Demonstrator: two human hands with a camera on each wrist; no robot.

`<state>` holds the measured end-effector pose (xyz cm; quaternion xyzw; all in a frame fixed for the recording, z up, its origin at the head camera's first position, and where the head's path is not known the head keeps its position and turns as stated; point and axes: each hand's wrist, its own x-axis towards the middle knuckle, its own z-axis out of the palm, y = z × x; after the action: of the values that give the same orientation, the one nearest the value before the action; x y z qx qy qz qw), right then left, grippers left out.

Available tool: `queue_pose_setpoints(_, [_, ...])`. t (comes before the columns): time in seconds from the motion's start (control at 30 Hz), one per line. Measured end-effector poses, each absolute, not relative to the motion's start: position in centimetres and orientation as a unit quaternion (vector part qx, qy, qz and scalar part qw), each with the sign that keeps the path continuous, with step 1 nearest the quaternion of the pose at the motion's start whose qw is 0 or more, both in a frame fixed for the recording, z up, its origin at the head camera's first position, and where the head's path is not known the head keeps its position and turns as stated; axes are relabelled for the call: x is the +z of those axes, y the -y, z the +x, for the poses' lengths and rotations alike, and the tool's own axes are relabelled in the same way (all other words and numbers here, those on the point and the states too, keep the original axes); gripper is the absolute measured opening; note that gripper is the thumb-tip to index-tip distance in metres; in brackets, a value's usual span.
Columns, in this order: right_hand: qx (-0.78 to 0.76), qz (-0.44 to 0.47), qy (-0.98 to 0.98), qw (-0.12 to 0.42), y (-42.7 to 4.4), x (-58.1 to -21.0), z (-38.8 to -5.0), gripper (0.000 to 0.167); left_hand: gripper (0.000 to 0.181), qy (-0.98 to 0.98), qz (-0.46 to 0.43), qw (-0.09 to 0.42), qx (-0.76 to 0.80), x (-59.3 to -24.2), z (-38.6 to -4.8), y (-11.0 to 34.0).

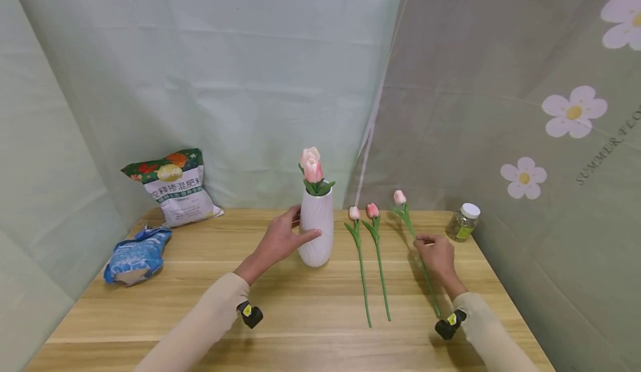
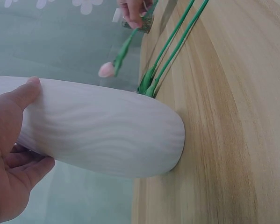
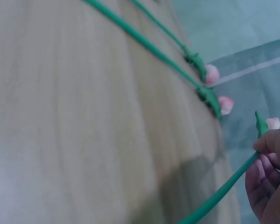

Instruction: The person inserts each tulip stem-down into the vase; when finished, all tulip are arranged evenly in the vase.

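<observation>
A white ribbed vase (image 1: pixel 316 230) stands upright on the wooden table with pink tulips (image 1: pixel 312 169) in its mouth. My left hand (image 1: pixel 282 238) holds the vase from its left side, thumb across the front and fingers round behind, as the left wrist view shows too. In my right hand (image 1: pixel 437 255), thumb and fingers pinch the green stem of a pale pink tulip (image 1: pixel 399 197), lifted off the table. Two more tulips, one pale (image 1: pixel 354 213) and one deeper pink (image 1: pixel 373 211), lie side by side between the vase and my right hand.
At the back left a white and green fertilizer bag (image 1: pixel 185 191) leans by the cloth wall. Before it lies a crumpled blue packet (image 1: pixel 137 255). A small jar with a white lid (image 1: pixel 463 223) stands at the back right corner of the table (image 1: pixel 300 316).
</observation>
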<state>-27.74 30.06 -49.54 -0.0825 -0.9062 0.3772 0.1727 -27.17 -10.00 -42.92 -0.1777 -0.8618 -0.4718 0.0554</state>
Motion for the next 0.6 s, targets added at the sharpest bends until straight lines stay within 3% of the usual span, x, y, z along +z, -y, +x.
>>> queue_pose_setpoints(0.4, [0.392, -0.048, 0.896, 0.204, -29.6, -46.4, -27.6, 0.02, 0.083, 0.863, -0.178, 0.055, -0.47, -42.8, -27.2, 9.9])
queue_pose_setpoints(0.6, [0.452, -0.038, 0.87, 0.194, -29.1, -44.8, -27.7, 0.022, 0.083, 0.863, -0.176, 0.056, -0.47, -42.8, -27.1, 9.9])
